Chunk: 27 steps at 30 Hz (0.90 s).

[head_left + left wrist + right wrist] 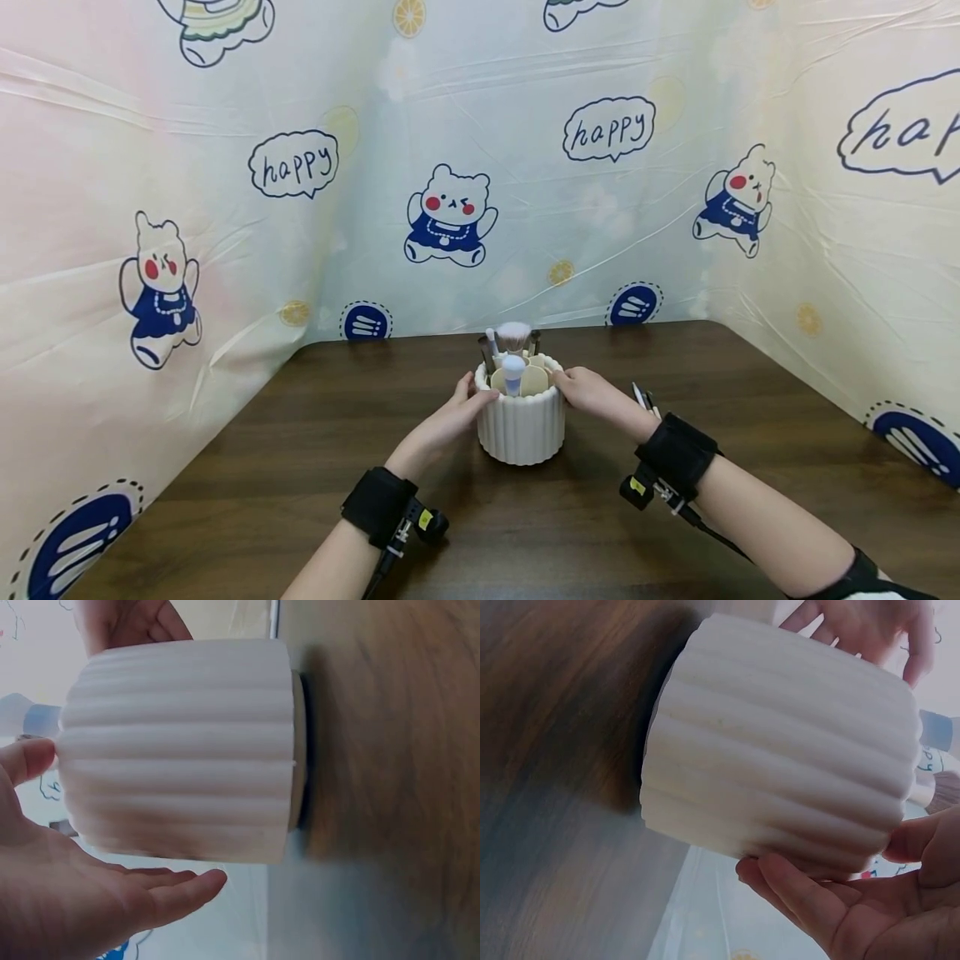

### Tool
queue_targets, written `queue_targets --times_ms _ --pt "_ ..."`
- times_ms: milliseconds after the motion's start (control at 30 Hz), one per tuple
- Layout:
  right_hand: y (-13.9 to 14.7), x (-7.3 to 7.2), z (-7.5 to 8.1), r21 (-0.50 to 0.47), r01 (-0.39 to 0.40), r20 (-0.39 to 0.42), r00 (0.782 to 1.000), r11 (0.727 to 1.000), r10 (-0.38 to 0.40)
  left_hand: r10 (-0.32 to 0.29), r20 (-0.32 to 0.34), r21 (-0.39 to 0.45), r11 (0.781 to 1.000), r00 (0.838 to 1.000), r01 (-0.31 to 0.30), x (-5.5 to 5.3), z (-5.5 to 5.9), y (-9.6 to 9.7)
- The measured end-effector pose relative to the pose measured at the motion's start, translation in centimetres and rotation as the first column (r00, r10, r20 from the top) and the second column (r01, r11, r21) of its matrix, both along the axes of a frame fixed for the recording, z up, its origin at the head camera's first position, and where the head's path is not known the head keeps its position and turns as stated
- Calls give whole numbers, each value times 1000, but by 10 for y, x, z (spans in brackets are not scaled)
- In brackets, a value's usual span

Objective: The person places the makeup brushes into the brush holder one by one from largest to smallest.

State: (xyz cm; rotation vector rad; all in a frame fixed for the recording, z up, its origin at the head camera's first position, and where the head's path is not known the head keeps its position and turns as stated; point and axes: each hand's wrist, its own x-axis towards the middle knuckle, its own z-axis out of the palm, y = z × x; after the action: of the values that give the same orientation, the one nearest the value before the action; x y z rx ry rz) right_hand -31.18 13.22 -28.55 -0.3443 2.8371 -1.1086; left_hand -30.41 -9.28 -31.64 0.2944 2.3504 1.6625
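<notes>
A white ribbed makeup brush holder (521,429) with a scalloped rim stands upright on the brown table, between the two hands. Out of its top rise several makeup brushes, among them a large fluffy brush (513,335) and a smaller white-tipped one (513,373). My left hand (455,412) holds its left side, thumb at the rim and fingers along the wall. On the opposite side my right hand (588,390) grips it near the rim. In the right wrist view, the right fingers (799,889) lie against the ribbed wall, with the thumb at the rim.
Beyond the right wrist, a few slim pen-like things (645,400) show on the table (337,400), partly hidden by the forearm. A patterned cloth (517,125) with bears and "happy" bubbles hangs behind the table and along both sides. Both wrists wear black straps with small cameras.
</notes>
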Motion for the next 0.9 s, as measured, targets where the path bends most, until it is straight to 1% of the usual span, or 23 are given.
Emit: queue_targets --times_ms 133,300,500,633,900 --pt "-1 7 0 -8 5 3 1000 1000 -5 -29 -4 9 1000 1000 29 -3 -2 -1" --pt "-1 10 -1 -28 4 -5 1000 1000 -4 -57 -11 18 998 998 57 -3 -3 0" --pt "-2 6 -1 -6 5 -15 1000 1000 -5 -49 -13 25 998 999 49 0 -3 0" --pt "-2 2 -1 3 0 -28 1000 1000 0 -32 -14 13 999 999 33 2 -2 1" --pt "1 -2 -1 -14 -4 -11 1000 1000 4 -22 -22 -25 999 1000 22 7 1 3"
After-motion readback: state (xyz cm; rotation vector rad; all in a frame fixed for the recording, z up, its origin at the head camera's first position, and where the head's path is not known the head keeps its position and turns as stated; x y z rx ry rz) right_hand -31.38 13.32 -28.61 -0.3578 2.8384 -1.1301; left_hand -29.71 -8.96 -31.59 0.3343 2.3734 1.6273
